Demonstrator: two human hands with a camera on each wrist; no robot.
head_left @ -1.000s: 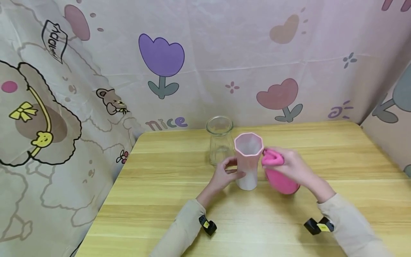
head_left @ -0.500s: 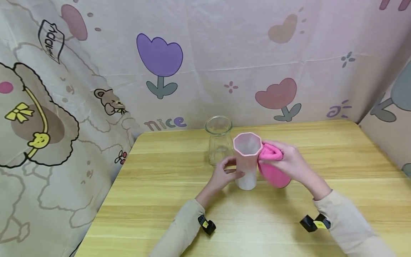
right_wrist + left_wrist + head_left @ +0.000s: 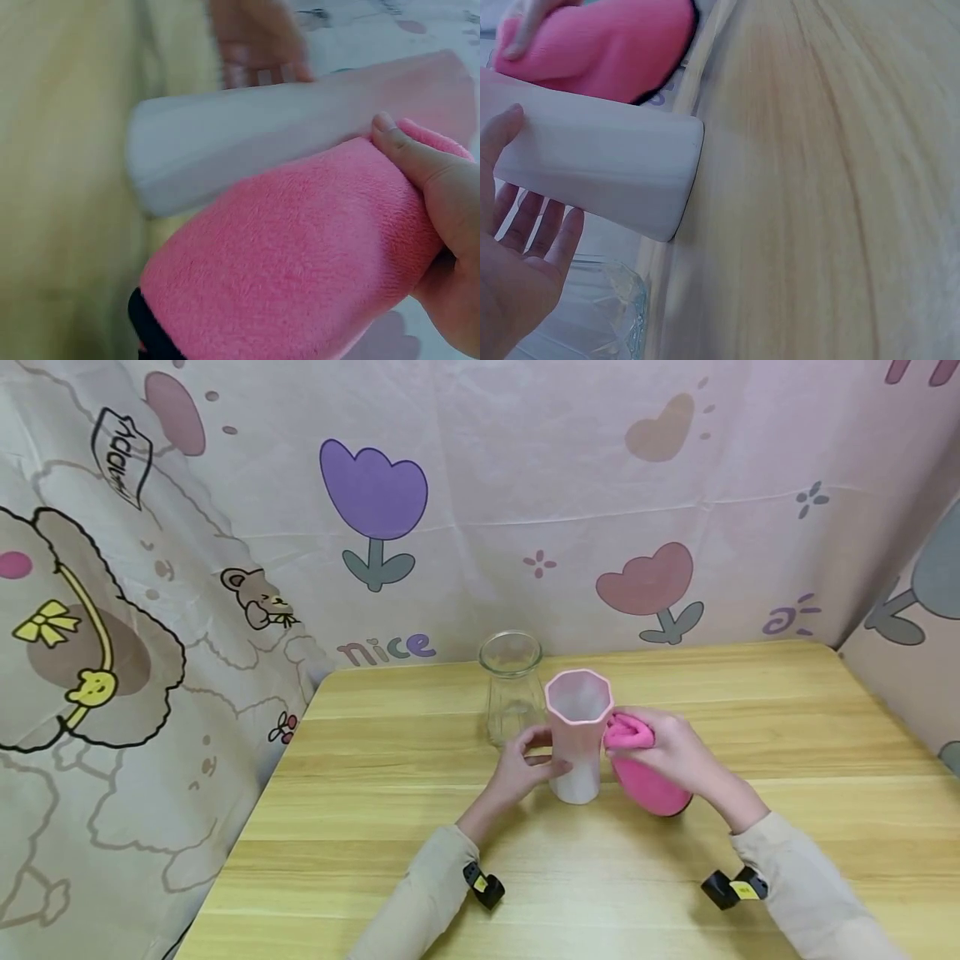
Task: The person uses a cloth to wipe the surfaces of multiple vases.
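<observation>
Two hands are at work near ctr of the head view. L hand (image 3: 522,770) has its grip round the lower half of a pink-to-white vase (image 3: 582,747), thumb in front, fingers round the far side; vase stands upright on the wood-look table (image 3: 360,802), just right of frame ctr, octagonal pink rim up. R hand (image 3: 678,752), right of it, pinches a folded pink cloth (image 3: 651,787) btwn thumb & fingers, bulk of cloth hanging below at the vase's R side; whether cloth touches vase there, can't tell for sure.

Clear glass jar (image 3: 513,689) stands upright just behind & left of vase, nr top edge of table.

L wrist view: vase runs sideways across left half, white base twd ctr; cloth upper left, jar lower left. R wrist view: cloth fills lower ctr, w/ a black edge (image 3: 152,330) at bottom left; vase runs sideways behind it, L hand upper ctr, blurred.

Beige sleeves (image 3: 420,889) on both arms, small black cams (image 3: 483,887) at the wrists. Backdrop (image 3: 517,460) across top of head view: purple tulip (image 3: 375,493) upper left, red heart flower (image 3: 648,581) right of ctr, "nice" lettering (image 3: 386,648) left of jar.
</observation>
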